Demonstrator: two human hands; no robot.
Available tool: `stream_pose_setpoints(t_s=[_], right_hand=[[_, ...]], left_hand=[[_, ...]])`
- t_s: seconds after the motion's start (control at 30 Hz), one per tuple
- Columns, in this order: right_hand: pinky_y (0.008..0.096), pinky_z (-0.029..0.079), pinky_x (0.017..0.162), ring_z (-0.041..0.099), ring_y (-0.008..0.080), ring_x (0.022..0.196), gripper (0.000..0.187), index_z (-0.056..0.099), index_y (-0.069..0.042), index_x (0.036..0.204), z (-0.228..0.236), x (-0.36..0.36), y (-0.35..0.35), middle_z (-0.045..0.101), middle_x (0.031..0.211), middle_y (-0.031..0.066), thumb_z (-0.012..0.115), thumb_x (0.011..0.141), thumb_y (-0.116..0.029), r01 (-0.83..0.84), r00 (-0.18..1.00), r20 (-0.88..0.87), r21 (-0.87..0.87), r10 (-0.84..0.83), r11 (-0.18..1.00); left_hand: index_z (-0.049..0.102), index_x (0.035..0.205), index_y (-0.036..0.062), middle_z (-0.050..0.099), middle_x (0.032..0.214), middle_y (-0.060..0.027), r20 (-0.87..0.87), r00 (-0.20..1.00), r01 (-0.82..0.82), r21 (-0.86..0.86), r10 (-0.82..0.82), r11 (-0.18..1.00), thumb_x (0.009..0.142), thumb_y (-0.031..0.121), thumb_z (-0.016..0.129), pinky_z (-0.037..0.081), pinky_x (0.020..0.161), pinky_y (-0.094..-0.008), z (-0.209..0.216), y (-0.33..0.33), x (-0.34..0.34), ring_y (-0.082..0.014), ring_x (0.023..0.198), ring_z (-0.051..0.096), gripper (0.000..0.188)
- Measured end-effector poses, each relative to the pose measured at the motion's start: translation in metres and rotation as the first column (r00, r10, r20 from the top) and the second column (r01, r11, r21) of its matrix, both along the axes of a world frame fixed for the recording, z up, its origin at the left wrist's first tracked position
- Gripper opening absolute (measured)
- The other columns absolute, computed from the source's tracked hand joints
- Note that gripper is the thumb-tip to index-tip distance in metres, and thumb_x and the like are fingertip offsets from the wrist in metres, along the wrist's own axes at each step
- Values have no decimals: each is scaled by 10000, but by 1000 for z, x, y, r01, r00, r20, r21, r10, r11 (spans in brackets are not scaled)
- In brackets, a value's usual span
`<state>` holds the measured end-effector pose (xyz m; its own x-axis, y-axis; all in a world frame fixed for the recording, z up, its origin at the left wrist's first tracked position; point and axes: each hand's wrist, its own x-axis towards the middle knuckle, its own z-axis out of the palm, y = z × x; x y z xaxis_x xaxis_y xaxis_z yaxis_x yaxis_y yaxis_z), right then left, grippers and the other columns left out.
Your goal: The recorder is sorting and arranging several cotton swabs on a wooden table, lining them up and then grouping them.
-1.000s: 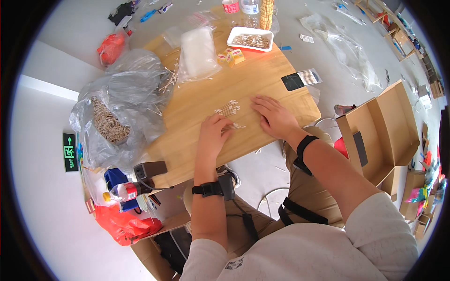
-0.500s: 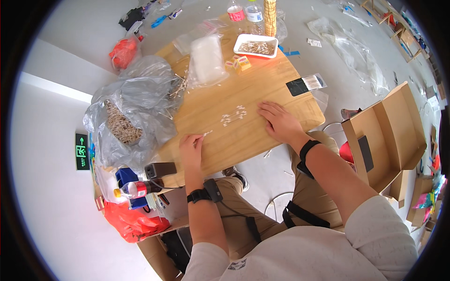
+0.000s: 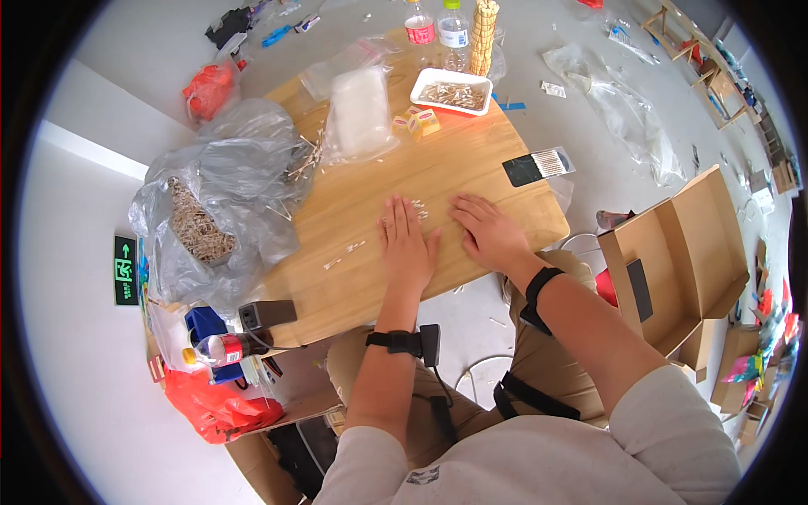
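My left hand (image 3: 407, 248) lies flat on the wooden table (image 3: 337, 295), fingers stretched over part of a small group of cotton swabs (image 3: 419, 210). Their white tips show beside its fingers; the rest of the group is hidden under them. To its left, a few loose cotton swabs (image 3: 344, 254) lie apart from that group. My right hand (image 3: 492, 233) rests on the table just right of the group, fingers extended and palm down, with nothing held in it.
Left on the table sits a grey plastic bag (image 3: 252, 168) full of swabs. Farther back are a clear bag of white packs (image 3: 359, 109), small yellow boxes (image 3: 421, 124), a white tray (image 3: 488, 105) of swabs and bottles (image 3: 454, 38). A swab packet (image 3: 523, 170) overhangs the right edge; an open carton (image 3: 673, 261) stands beyond.
My left hand has moved right from the loose swabs, opened out of its pinch and flattened over the swab group. The swabs at its former place stay behind. My right hand stays beside the group.
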<state>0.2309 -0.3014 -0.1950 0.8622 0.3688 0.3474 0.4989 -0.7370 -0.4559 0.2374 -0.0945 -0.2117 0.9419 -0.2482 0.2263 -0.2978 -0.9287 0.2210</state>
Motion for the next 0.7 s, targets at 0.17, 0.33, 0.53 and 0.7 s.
stream_pose_setpoints(t_s=[0.17, 0.33, 0.53, 0.7], right_hand=[[452, 373, 1221, 478, 291, 1428, 437, 626, -47, 1309, 1, 0, -4, 568, 1475, 105, 615, 874, -92, -5, 1000, -14, -2, 5, 1000], [450, 372, 1221, 475, 296, 1431, 443, 626, -53, 1313, 4, 2, -3, 562, 1489, 100, 609, 871, -83, -11, 1000, -23, 8, 11, 1000], [442, 380, 1214, 470, 301, 1435, 463, 622, -62, 1329, 5, 3, -1, 561, 1492, 94, 607, 867, -70, -9, 999, -41, -16, 8, 1000], [448, 387, 1204, 464, 313, 1440, 473, 620, -68, 1335, 8, 3, 1, 557, 1497, 92, 612, 862, -61, -11, 999, -50, -17, 10, 1000]], left_hand=[[293, 1597, -59, 269, 1691, -221, 1, 1000, 3, 14, -3, 1000, 1038, 433, 542, 146, 1283, -541, 0, -2, -17, -370, 1581, 224, 786], [361, 1586, -3, 338, 1665, -182, -2, 1000, -26, -9, 26, 1000, 1031, 352, 568, 179, 1270, -541, -3, -1, -17, -348, 1547, 305, 690], [577, 1441, 107, 568, 1462, -82, 93, 995, 57, -119, -46, 991, 974, 201, 660, 314, 1176, -511, 1, 21, -10, -274, 1380, 491, 484], [642, 1390, 137, 652, 1352, -44, 75, 992, 116, -245, -101, 963, 922, 158, 715, 370, 1105, -474, 15, 32, -9, -263, 1249, 575, 474]])
